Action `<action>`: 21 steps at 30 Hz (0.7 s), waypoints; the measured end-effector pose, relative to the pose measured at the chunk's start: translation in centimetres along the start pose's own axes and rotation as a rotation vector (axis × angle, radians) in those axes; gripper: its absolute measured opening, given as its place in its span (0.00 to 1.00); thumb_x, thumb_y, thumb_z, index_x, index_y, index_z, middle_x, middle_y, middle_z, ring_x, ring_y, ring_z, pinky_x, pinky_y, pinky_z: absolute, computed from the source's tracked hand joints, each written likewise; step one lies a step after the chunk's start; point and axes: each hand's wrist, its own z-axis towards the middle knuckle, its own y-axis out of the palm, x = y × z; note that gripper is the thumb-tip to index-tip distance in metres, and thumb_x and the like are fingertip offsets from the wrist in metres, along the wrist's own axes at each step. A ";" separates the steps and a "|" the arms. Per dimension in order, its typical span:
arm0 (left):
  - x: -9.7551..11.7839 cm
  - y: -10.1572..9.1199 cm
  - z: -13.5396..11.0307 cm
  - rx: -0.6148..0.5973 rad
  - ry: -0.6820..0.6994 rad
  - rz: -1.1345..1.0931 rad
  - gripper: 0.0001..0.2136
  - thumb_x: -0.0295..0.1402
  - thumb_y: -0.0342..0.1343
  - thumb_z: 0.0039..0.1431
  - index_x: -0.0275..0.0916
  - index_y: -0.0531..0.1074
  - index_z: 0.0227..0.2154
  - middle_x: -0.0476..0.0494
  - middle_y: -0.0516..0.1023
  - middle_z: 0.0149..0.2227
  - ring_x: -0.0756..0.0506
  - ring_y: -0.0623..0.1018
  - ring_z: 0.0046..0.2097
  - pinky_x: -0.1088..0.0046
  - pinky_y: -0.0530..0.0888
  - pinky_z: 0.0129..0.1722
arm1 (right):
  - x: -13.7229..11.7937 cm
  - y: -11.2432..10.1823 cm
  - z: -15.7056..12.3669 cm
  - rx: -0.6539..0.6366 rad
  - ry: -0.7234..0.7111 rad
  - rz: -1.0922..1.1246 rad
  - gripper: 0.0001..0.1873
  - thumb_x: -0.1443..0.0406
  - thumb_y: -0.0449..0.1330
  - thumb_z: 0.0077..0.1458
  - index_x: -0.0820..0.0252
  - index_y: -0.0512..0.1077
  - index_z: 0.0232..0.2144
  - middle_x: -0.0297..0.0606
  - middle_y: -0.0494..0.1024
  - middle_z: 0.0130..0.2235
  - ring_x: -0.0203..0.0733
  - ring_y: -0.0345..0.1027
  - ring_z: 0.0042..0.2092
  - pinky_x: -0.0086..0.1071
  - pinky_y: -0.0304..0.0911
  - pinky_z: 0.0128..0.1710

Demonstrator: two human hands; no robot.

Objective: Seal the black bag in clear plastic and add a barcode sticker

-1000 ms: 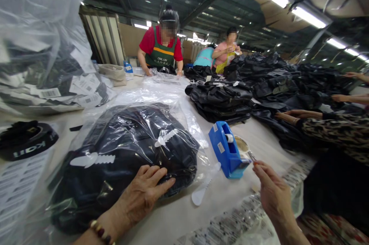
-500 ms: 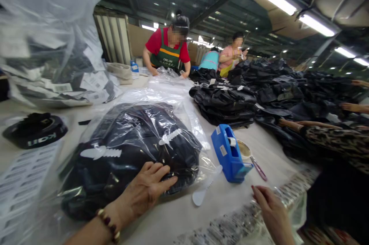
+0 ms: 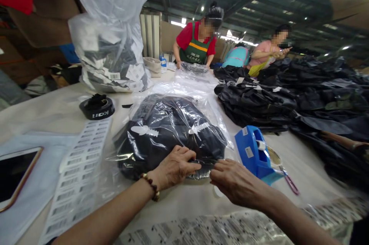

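Note:
A black bag (image 3: 170, 114), apparently a backpack, lies flat in front of me inside a clear plastic bag (image 3: 221, 131). Two white notched plastic strips show on it. My left hand (image 3: 174, 168), with a beaded bracelet at the wrist, presses on its near edge, fingers curled and thumb against the plastic. Beside it, my right hand (image 3: 233, 181) is closed at the plastic's near right edge, and a fold runs taut between the hands. What the right fingertips pinch is mostly hidden. Partly under that hand is a white piece (image 3: 218, 191).
Close to my right hand stands a blue tape dispenser (image 3: 253, 153), with pink-handled scissors (image 3: 291, 181) beyond. On the left are barcode label sheets (image 3: 80, 168), a phone (image 3: 19, 176) and a black roll (image 3: 97, 107). Black bags (image 3: 256, 101) pile up right; a co-worker (image 3: 196, 41) stands opposite.
My right hand has come in from the right to the packed bag's near edge. My left hand's fingers have drawn in. The view has swung left, bringing the phone into sight.

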 end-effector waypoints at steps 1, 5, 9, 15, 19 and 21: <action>0.0 0.0 0.0 -0.003 -0.015 -0.007 0.07 0.35 0.54 0.60 0.51 0.72 0.41 0.50 0.70 0.40 0.47 0.67 0.40 0.68 0.59 0.39 | 0.1 -0.1 0.8 -0.026 -0.008 -0.044 0.08 0.69 0.50 0.59 0.59 0.66 0.29 0.35 0.71 0.30 0.37 0.62 0.33 0.33 0.51 0.32; 0.0 0.1 0.2 -0.002 -0.045 -0.016 0.08 0.37 0.58 0.57 0.49 0.72 0.40 0.50 0.71 0.41 0.46 0.67 0.41 0.68 0.59 0.39 | 0.3 0.2 3.1 -0.037 -0.011 -0.165 0.08 0.71 0.50 0.59 0.58 0.68 0.34 0.34 0.71 0.29 0.37 0.64 0.32 0.33 0.48 0.31; -0.2 0.2 0.2 0.010 -0.055 -0.043 0.10 0.36 0.60 0.55 0.45 0.70 0.40 0.50 0.71 0.41 0.46 0.68 0.41 0.67 0.60 0.40 | 0.1 0.7 4.2 -0.078 0.049 -0.227 0.09 0.73 0.50 0.57 0.58 0.69 0.35 0.35 0.72 0.31 0.40 0.67 0.34 0.34 0.50 0.32; -0.1 0.3 0.3 -0.016 -0.119 -0.126 0.11 0.34 0.62 0.53 0.37 0.66 0.36 0.48 0.72 0.38 0.45 0.69 0.40 0.68 0.62 0.38 | 0.0 0.6 5.5 -0.133 0.145 -0.233 0.08 0.70 0.51 0.58 0.59 0.70 0.32 0.38 0.76 0.31 0.42 0.72 0.33 0.33 0.50 0.28; -0.2 0.3 0.3 -0.020 -0.153 -0.145 0.13 0.33 0.62 0.53 0.36 0.64 0.36 0.46 0.71 0.37 0.44 0.69 0.40 0.67 0.63 0.38 | -0.2 0.2 6.7 -0.160 0.238 -0.235 0.06 0.68 0.55 0.56 0.61 0.71 0.29 0.42 0.78 0.31 0.47 0.74 0.34 0.32 0.52 0.26; -0.1 0.1 0.3 -0.033 -0.162 -0.165 0.14 0.33 0.63 0.52 0.37 0.64 0.36 0.46 0.71 0.38 0.44 0.69 0.40 0.66 0.64 0.39 | -0.4 -0.1 7.2 -0.161 0.290 -0.243 0.03 0.67 0.58 0.54 0.63 0.71 0.32 0.44 0.78 0.30 0.48 0.74 0.34 0.32 0.54 0.26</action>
